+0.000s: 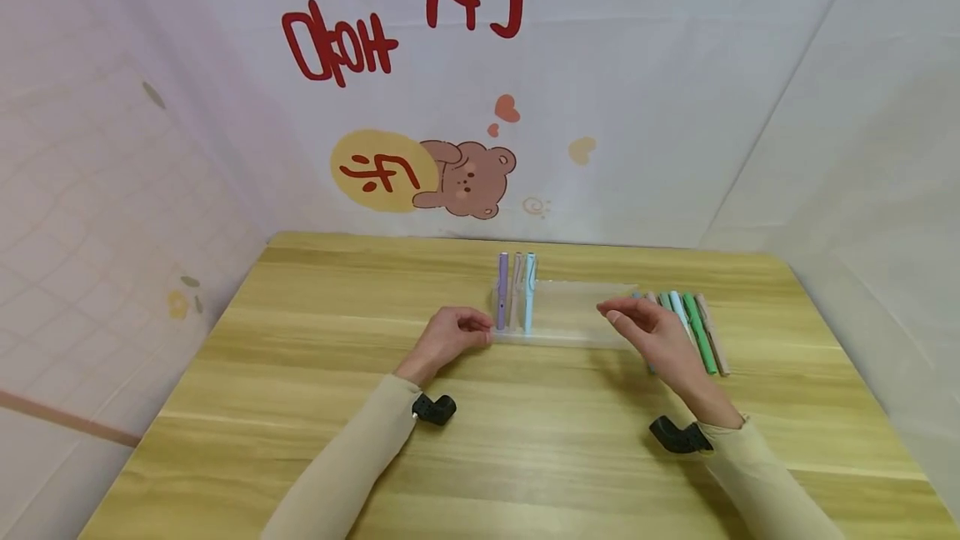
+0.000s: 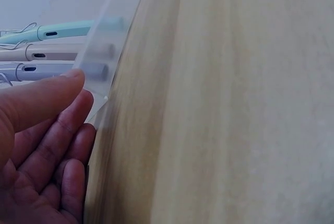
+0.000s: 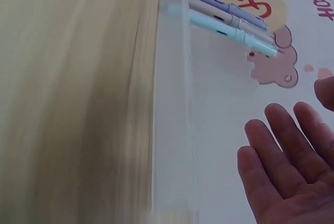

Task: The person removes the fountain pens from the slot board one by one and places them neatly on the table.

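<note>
A clear plastic pen stand [image 1: 573,319] sits near the back of the table. Purple [image 1: 502,294], beige-pink [image 1: 516,298] and light blue [image 1: 529,298] pens stand side by side at its left end. My left hand [image 1: 450,340] pinches the stand's left front corner, thumb [image 2: 65,91] against the clear lip in the left wrist view. Over the stand's right end hovers my right hand [image 1: 660,344]; its fingers [image 3: 284,143] are extended, holding nothing in the right wrist view. It partly hides several loose pens lying on the right, among them a green pen [image 1: 699,333].
The wooden table [image 1: 555,457] meets a white printed backdrop [image 1: 637,107] at its back edge. A brownish pen [image 1: 712,336] lies outermost in the loose row. Each wrist wears a black camera mount, such as the right one [image 1: 678,437].
</note>
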Demonstrator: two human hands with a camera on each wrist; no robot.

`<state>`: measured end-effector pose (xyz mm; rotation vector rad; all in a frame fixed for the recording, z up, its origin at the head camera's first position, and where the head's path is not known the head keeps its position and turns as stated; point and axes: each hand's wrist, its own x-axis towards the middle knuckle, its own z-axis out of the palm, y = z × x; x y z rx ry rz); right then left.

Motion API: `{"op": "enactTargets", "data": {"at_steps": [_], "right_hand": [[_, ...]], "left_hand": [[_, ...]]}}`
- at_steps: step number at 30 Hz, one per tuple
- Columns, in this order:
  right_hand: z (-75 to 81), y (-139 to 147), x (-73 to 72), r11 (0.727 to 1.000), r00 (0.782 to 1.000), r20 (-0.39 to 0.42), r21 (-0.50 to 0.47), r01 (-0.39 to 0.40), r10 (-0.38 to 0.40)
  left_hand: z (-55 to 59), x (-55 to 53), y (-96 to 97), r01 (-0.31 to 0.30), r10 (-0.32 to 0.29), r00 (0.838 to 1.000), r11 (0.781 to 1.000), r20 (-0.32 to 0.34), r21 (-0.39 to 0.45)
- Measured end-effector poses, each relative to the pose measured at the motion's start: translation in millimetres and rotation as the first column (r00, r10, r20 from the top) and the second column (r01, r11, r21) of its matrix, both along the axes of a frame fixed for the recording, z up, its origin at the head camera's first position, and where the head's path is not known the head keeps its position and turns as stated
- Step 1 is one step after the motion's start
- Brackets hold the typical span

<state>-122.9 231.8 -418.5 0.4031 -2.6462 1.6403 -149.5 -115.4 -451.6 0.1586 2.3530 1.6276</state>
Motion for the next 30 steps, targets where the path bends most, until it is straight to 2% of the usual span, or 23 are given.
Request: {"op": "enactTargets", "data": {"at_steps": [5, 12, 19, 30], "right_hand": [[-3.0, -20, -10.0, 0.999, 1.000, 0.015, 0.015, -0.028, 0.028], [-14.2, -46, -19.9, 0.996, 0.996, 0.050, -0.053, -0.068, 0.071], [-19.6, -67, -28.4, 0.993, 0.989, 0.104, -0.071, -0.094, 0.101], [-24.5, -88, -43.7, 0.993, 0.989, 0.085, 0.010, -0.121, 0.120]], "left_hand": [[1.4, -2.0, -0.2, 0.003, -0.003, 1.000, 1.000, 0.002, 0.009], [1.9, -0.9, 0.8, 0.002, -0.002, 1.000, 1.000, 0.008, 0.013], [0.5, 0.7, 1.7, 0.006, -0.006, 1.000, 1.000, -0.001, 0.013], [-0.9, -1.5, 2.6, -0.005, 0.005, 1.000, 1.000, 0.005, 0.012]]}}
